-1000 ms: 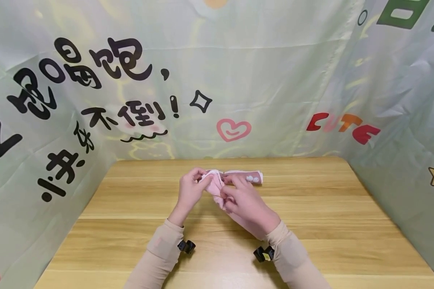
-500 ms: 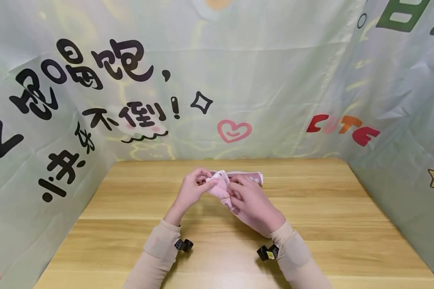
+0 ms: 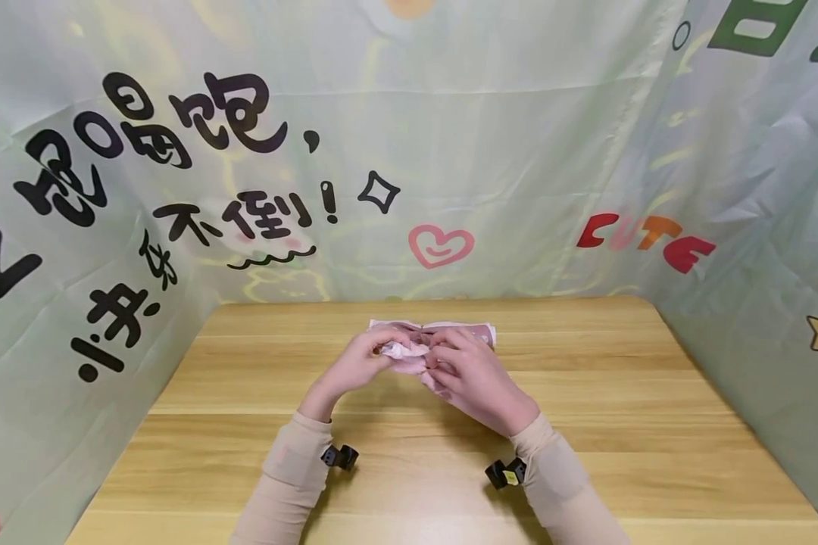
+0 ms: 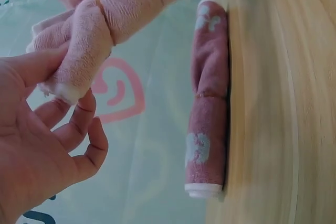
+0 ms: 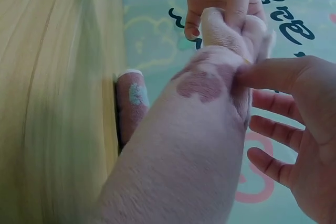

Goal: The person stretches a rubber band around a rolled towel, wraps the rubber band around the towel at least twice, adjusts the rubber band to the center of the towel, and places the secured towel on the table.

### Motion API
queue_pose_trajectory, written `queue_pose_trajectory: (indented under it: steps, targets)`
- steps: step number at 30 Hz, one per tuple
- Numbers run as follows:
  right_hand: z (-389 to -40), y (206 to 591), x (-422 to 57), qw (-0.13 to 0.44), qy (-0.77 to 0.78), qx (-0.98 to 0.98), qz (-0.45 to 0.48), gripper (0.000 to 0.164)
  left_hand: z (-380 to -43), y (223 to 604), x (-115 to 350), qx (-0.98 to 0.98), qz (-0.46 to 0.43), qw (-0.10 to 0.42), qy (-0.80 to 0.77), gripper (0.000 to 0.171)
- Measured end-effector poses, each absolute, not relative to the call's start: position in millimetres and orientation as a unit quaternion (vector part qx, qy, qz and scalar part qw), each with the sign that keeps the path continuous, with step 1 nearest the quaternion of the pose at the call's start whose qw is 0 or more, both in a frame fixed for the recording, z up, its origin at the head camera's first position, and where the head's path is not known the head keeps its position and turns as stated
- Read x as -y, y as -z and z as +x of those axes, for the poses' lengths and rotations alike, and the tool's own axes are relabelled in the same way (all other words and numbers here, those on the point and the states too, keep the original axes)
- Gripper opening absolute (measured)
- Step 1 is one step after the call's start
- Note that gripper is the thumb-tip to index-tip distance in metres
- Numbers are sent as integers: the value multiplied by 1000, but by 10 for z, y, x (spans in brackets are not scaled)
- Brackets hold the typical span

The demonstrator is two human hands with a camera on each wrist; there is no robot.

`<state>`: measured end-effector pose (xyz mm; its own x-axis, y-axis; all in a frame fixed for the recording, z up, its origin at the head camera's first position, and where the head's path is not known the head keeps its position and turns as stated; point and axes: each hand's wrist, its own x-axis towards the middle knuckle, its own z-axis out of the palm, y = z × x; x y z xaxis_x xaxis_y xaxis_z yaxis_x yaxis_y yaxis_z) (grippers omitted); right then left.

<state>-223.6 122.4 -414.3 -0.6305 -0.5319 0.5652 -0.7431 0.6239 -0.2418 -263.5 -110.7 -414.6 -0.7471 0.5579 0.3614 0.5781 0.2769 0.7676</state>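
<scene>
A light pink towel (image 5: 178, 145) with mauve patches is rolled up and held above the table. A thin elastic band (image 4: 104, 18) circles it near one end, where the cloth is bunched. My left hand (image 3: 357, 363) pinches that loose end between thumb and fingers; the left wrist view shows its other fingers curving below. At the band, my right hand (image 3: 477, 378) pinches the towel with thumb and index finger, the remaining fingers loosely bent in the right wrist view. Behind both hands, a mauve rolled towel (image 4: 210, 66) with pale blue shapes lies banded around its middle.
The wooden table (image 3: 586, 439) runs back to a printed fabric backdrop (image 3: 518, 151), which also rises at both sides. Black wrist cameras (image 3: 341, 457) sit on the beige sleeves (image 3: 296, 469). The mauve roll lies near the table's back edge.
My left hand has tipped over and lowered slightly, its wrist shifting left, and the pink towel's end has turned down with it. My right hand has shifted slightly right, still at the band.
</scene>
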Motion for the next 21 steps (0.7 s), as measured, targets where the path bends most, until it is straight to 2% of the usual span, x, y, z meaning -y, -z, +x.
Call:
queue_pose_trajectory:
  steps: [9,14,17,21]
  targets:
    - [-2273,4096,-1281,203,-225,882,360,13,-2628,4092,1236,815,-310,38,489,26]
    - [-2237,4080,-1273,200,-232,883,356,12,-2599,4076,1173,806,-341,37,482,24]
    - [-2226,4082,-1259,215,-236,870,376,12,-2584,4076,1126,798,-377,37,469,19]
    - [-2252,4088,-1237,267,-223,830,436,11,-2599,4096,1101,789,-408,31,459,15]
